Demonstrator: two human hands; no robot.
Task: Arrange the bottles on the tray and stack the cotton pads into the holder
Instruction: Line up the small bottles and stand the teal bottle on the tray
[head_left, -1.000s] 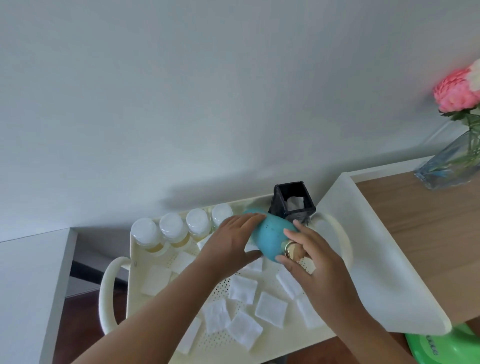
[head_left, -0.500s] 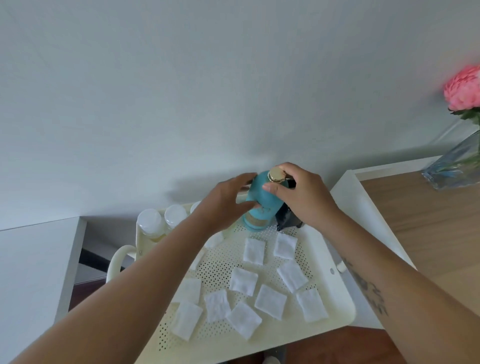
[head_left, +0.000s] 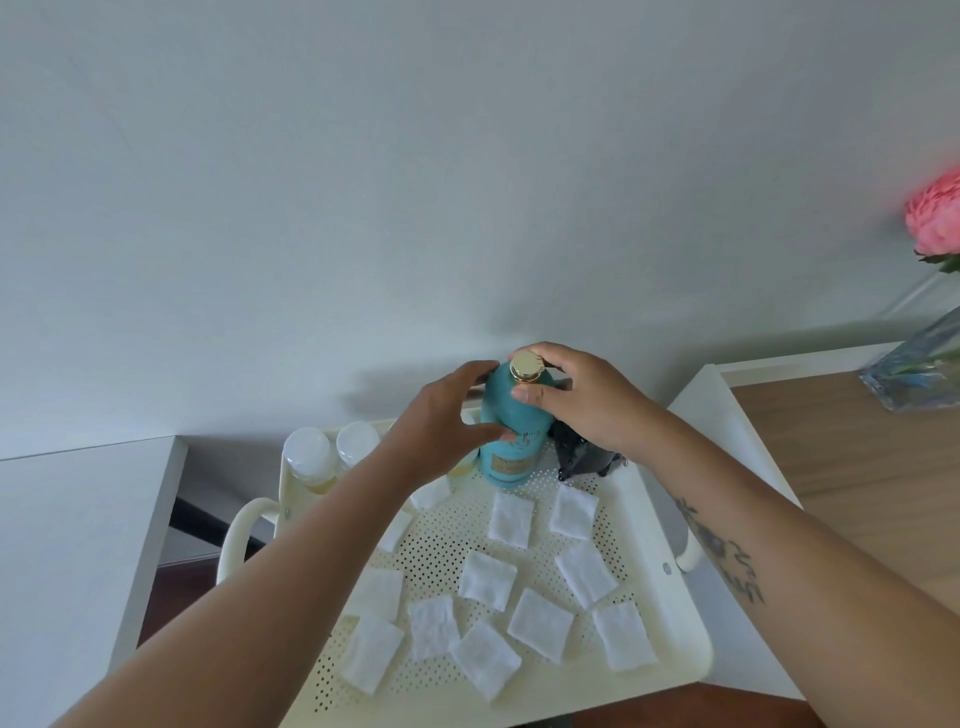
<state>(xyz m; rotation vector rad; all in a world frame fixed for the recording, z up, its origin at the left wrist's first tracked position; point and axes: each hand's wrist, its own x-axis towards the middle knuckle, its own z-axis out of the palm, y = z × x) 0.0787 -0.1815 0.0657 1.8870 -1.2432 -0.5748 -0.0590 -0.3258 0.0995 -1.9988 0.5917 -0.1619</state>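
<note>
The back of the tray (head_left: 670, 649) is crowded: two small white-capped bottles (head_left: 332, 452) stand at the back left, the teal bottle (head_left: 511, 431) stands in the middle, and the black holder (head_left: 582, 457) stands just beside it on the right. White cotton pads (head_left: 488, 579) are spread flat over the tray floor, with thin bare gaps left between them. Open room is seen above the pads.

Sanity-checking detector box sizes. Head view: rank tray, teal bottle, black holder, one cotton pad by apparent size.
1. Tray, by far.
2. Teal bottle.
3 and 4. Black holder and a cotton pad: not ranked; right hand hides much of the holder, and the pad lies nearer the camera.
</note>
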